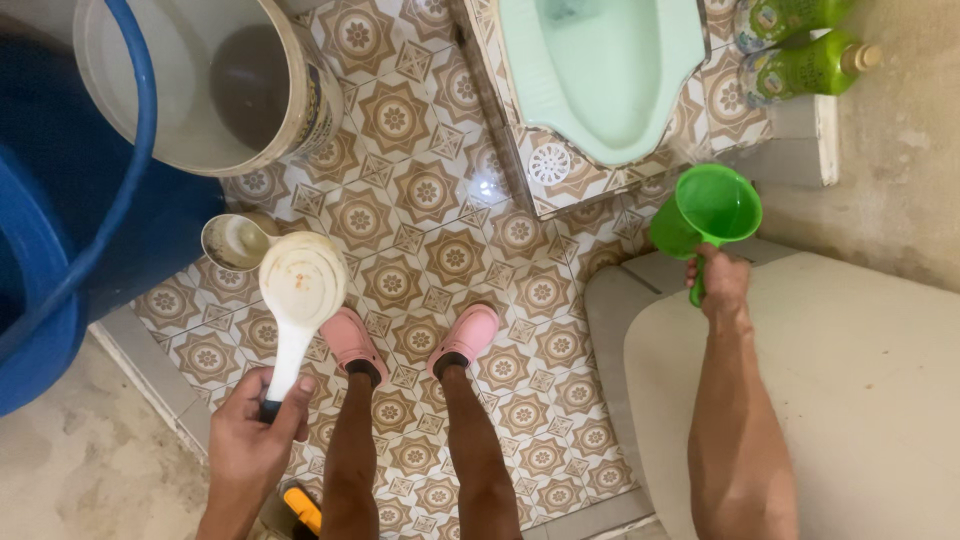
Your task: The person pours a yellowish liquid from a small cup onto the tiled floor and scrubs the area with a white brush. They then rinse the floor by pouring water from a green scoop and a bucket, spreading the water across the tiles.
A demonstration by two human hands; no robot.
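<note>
Hands both closed: left hand point(248, 432) grips white scoop point(300, 285), right hand point(722, 285) green jug point(712, 212); w/ bucket point(310, 100), blue tub point(50, 300), squat toilet point(600, 70) nearby.

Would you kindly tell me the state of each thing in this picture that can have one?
Left hand: closed around the handle of the white scoop.
White scoop: held up, stained inside.
Right hand: closed around the handle of the green jug.
Green jug: held, tilted, looks empty.
White bucket: upright, open; fill unclear.
Small cup: on the floor, upright, murky inside.
Green bottles: lying flat, capped.
</note>
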